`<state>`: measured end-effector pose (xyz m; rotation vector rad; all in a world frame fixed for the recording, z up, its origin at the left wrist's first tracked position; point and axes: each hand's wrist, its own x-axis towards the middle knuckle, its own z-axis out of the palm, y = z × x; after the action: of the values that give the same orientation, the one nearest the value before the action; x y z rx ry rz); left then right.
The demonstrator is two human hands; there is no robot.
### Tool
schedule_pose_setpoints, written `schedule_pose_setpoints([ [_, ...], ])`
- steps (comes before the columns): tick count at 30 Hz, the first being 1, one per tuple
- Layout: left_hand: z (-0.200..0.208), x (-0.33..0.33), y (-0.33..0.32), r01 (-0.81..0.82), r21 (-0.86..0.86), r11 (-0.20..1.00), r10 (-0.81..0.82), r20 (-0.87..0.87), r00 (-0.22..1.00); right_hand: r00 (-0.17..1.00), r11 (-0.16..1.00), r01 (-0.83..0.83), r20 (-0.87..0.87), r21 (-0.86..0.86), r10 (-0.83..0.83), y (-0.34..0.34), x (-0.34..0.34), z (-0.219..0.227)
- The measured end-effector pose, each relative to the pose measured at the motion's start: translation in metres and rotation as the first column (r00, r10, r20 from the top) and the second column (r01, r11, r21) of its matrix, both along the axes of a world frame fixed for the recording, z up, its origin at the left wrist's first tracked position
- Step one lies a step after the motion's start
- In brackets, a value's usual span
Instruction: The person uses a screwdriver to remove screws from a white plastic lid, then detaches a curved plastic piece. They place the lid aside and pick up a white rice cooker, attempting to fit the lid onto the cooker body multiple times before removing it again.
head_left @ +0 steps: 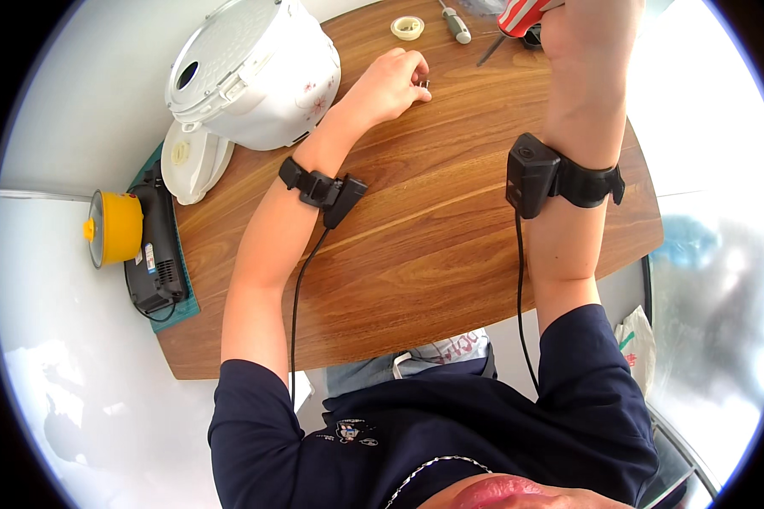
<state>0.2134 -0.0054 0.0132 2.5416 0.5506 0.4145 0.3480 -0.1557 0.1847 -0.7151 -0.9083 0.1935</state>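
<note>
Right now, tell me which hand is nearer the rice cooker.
Left: the left hand is just right of the rice cooker; the right hand is much farther right.

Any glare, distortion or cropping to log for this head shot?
Head view: background right of the table is washed out to white; black fisheye corners; the table's near edge looks bowed, perhaps partly by the lens; right hand cut by the top edge; left hand looks fairly sharp.

Right hand [558, 36], 1 o'clock: grips red-striped screwdriver [520, 15]. Left hand [390, 86], 12 o'clock: pinches small metal bits [424, 84], possibly screws. White rice cooker [272, 97] on tabletop [424, 220], 11 o'clock; yellow pot [123, 227], 9 o'clock.
</note>
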Motion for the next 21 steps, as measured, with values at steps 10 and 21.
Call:
schedule_pose_setpoints([
  [10,-0.010,0.014,0.001,0.024,0.083,0.996,-0.027,0.026,0.999,0.993,0.995,-0.096,-0.074,-0.039,0.093,-0.007,-0.005,0.007],
  [21,0.001,0.025,0.012,-0.063,-0.032,0.998,0.059,-0.095,0.994,0.999,1.000,-0.022,0.023,0.013,0.022,0.004,0.002,-0.005],
])
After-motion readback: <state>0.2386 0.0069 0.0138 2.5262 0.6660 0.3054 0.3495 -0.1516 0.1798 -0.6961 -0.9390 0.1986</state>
